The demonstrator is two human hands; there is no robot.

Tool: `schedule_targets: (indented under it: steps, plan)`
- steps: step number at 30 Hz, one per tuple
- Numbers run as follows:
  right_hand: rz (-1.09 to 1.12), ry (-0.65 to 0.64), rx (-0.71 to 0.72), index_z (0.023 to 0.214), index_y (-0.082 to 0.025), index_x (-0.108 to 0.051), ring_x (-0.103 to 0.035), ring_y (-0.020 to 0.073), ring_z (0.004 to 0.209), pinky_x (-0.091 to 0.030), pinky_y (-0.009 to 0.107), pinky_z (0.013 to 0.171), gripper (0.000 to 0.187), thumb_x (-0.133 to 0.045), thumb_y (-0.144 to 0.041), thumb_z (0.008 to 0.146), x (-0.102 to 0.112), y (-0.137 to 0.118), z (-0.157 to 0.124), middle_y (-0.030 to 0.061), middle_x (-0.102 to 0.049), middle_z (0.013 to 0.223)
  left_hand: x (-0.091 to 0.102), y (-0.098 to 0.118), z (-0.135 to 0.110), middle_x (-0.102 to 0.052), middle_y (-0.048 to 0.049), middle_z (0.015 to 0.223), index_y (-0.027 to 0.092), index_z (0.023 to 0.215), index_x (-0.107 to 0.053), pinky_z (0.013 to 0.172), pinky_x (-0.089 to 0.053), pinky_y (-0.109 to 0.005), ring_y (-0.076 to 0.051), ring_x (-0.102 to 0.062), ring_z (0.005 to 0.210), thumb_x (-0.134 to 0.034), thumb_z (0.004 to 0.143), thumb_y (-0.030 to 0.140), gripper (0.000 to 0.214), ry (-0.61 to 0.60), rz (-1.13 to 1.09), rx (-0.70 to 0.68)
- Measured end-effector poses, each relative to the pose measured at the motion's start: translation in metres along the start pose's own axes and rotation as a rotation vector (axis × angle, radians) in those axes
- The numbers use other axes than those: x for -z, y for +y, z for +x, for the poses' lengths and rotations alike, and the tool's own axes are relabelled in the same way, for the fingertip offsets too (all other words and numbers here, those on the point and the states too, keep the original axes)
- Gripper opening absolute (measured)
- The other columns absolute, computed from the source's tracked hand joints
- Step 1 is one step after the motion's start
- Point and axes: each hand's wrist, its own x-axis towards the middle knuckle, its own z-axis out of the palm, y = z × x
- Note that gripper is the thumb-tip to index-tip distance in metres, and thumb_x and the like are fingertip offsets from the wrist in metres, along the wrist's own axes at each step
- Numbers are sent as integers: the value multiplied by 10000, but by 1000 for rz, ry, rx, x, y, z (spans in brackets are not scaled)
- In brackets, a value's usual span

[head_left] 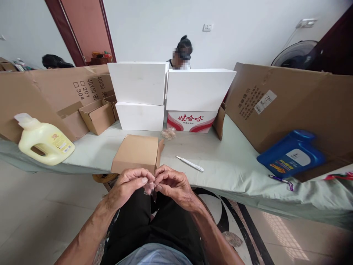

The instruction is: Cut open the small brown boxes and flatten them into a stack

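My left hand (pixel 129 184) and my right hand (pixel 173 184) meet over my lap, just below the table's front edge. Both pinch a small clear plastic bag (pixel 150 188) between their fingertips; what is inside it is too small to make out. Right behind my hands a small brown cardboard box (pixel 136 152) lies on the table with a flap open toward the right. A white-handled knife (pixel 190 163) lies on the cloth to the right of the box.
A pale green cloth covers the table (pixel 234 162). White boxes (pixel 138 82) and a red-printed carton (pixel 190 120) are stacked at the back. Large cardboard sheets (pixel 289 106) stand at both sides. A yellow jug (pixel 44 141) lies left, a blue jug (pixel 292 152) right. A person (pixel 182 51) sits behind the boxes.
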Motion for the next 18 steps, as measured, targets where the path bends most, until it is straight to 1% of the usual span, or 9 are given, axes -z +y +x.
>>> schedule_targets:
  steps: [2,4,5,6,8,10,12,15,18]
  plan:
    - [84,-18,-50,1057,-234,-796,-675,155,838,-566,321,801,302,-939,-428,875,3,-2,0,40,-700,1008,-1,4,0,-748,-45,806,173,944,-817,719,-556,-270,-148,-682,722,-750,990,363,207,13,110,-70]
    - [126,17,-91,1121,-226,-767,-690,160,788,-574,321,778,434,-926,-539,866,4,-4,1,34,-735,937,-3,9,1,-742,-33,816,187,941,-811,701,-537,-254,-140,-673,730,-731,998,290,142,34,252,-155]
    - [119,45,-111,1136,-219,-762,-696,162,770,-578,322,766,465,-904,-579,877,4,-4,2,34,-745,909,-5,11,1,-744,-30,830,193,947,-807,703,-531,-250,-139,-674,743,-719,998,253,118,35,328,-197]
    - [96,64,-135,1127,-209,-765,-701,163,758,-581,321,760,467,-881,-597,895,4,-4,3,35,-752,888,-6,12,2,-750,-28,845,197,952,-801,710,-527,-247,-137,-677,757,-706,994,216,106,31,403,-239]
    - [49,75,-183,1075,-196,-780,-696,156,719,-578,308,739,426,-873,-577,909,2,-5,4,23,-749,822,-8,14,3,-760,-26,867,199,951,-786,737,-525,-244,-135,-686,784,-685,979,153,115,13,538,-318]
    - [16,70,-213,985,-187,-792,-685,145,689,-569,290,725,379,-893,-542,897,1,-4,6,14,-741,756,-8,15,5,-766,-26,881,197,956,-775,753,-528,-243,-135,-696,798,-677,966,130,119,1,608,-375]
    - [3,85,-223,913,-180,-796,-678,139,673,-565,280,713,367,-904,-529,885,2,-3,6,13,-737,726,-7,15,7,-762,-29,886,200,950,-773,756,-531,-243,-137,-700,805,-668,984,148,122,-8,635,-389]
    - [12,107,-239,919,-180,-805,-689,143,682,-574,286,715,381,-912,-541,867,5,-1,6,15,-749,745,-5,12,11,-748,-28,863,207,900,-776,746,-533,-243,-137,-696,791,-662,1015,188,164,-8,668,-376]
    - [15,118,-249,918,-184,-809,-687,142,684,-570,290,719,382,-926,-540,849,8,2,7,10,-749,740,-4,6,18,-745,-23,832,212,881,-774,703,-532,-239,-139,-692,752,-705,981,186,124,20,693,-365]
